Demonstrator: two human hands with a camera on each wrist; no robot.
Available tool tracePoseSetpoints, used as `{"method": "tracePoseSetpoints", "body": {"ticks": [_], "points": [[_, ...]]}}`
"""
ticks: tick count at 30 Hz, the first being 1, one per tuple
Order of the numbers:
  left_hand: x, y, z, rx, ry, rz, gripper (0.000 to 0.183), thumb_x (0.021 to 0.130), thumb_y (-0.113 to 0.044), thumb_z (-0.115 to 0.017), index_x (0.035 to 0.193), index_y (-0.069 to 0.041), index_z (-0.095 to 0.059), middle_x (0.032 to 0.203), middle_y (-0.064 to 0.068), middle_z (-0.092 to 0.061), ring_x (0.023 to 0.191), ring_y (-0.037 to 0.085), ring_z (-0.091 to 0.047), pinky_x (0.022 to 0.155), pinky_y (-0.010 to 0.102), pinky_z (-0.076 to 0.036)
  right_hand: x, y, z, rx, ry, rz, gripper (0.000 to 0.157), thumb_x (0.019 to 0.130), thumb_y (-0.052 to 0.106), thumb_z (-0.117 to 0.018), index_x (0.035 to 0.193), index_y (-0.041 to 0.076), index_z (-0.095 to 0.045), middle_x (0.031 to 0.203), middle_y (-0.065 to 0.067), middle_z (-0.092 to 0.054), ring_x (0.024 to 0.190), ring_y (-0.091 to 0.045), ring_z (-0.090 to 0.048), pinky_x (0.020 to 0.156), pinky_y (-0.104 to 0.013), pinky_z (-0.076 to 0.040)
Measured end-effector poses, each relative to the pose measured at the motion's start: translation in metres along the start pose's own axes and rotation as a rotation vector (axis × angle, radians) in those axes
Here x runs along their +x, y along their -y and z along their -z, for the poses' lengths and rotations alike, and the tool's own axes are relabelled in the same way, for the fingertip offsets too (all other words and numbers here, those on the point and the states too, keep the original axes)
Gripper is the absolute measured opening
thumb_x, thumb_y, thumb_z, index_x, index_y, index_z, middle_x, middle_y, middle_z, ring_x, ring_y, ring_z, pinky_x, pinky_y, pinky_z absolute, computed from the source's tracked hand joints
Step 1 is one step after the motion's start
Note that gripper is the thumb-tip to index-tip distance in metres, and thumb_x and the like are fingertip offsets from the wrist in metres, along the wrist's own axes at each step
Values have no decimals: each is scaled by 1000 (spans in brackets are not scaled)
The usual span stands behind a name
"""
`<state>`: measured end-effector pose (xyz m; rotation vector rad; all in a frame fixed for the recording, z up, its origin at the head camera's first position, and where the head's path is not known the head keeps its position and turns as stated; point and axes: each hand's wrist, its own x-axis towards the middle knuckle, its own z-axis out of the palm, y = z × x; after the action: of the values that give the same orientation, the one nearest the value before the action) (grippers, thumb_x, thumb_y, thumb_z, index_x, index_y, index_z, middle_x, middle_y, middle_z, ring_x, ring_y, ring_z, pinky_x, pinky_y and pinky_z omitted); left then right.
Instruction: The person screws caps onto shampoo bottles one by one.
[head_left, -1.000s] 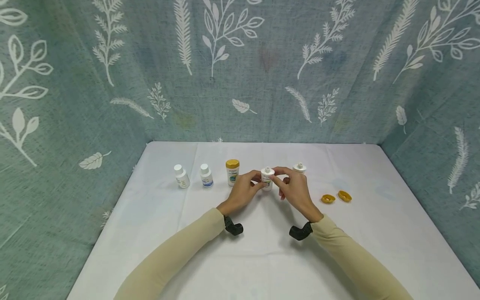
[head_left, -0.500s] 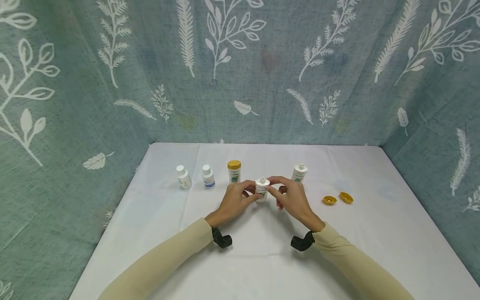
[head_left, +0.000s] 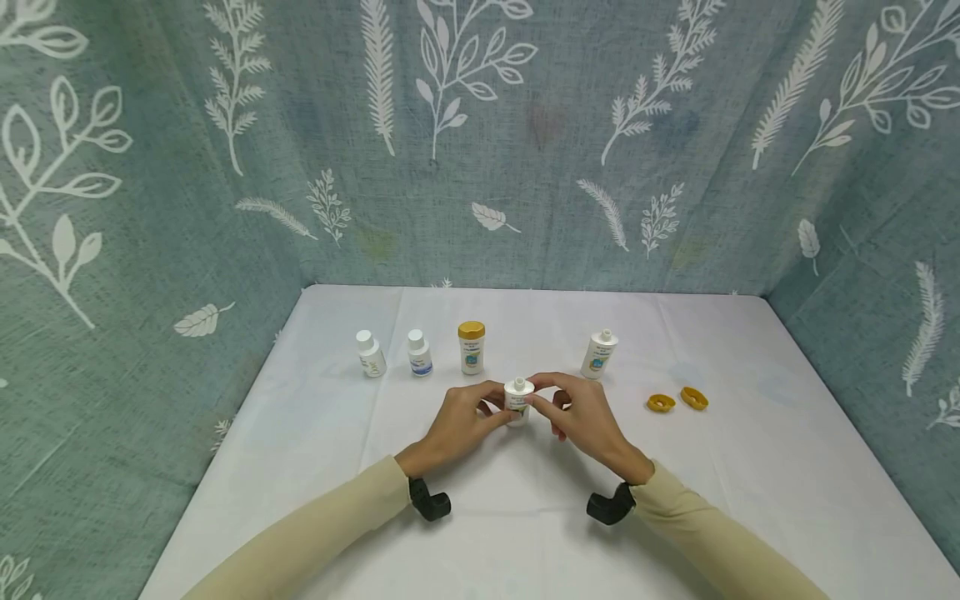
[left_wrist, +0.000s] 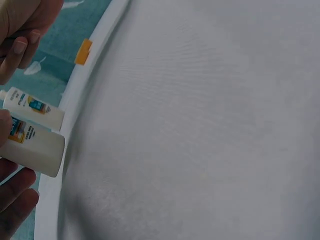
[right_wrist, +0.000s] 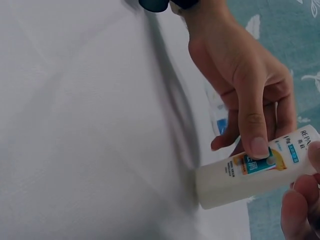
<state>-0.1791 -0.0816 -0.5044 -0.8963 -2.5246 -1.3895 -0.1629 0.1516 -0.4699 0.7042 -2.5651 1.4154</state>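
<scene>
Both hands hold one small white bottle (head_left: 517,406), upright, with a bare narrow nozzle on top and a printed label. My left hand (head_left: 459,422) grips its left side, the thumb across the label (right_wrist: 257,162) and the fingers behind. At its right shoulder my right hand (head_left: 588,418) pinches it with thumb and index finger, the other fingers curled in. In the right wrist view the bottle's base (right_wrist: 205,189) is close to the cloth. A matching bottle (head_left: 599,355) with a bare nozzle stands behind the right hand. To the right lie two gold ring-like caps (head_left: 661,403).
A white bottle with a gold cap (head_left: 472,348) stands behind the left hand. Farther left are two smaller white-capped bottles, one with plain lettering (head_left: 371,355) and one with a blue label (head_left: 420,353). Patterned green fabric (head_left: 487,150) walls the white table (head_left: 540,542).
Both hands have brought the bottle toward the front edge and slightly left, away from the row of standing bottles. The other bottles and the gold caps stay in place.
</scene>
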Motion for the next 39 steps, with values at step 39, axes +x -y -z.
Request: {"method": "tracePoseSetpoints", "body": {"ticks": [39], "points": [[-18,3,-3,-56,38,-32,37,91,-24,-82,124,-14,-67,112,-1,-75,98,9,-71,75,25,-59,-13,-5,3,-62,12,79,26,92,26,-81,116,20,-75,106,9,-75,49,-3,-52,43,-24,-45]]}}
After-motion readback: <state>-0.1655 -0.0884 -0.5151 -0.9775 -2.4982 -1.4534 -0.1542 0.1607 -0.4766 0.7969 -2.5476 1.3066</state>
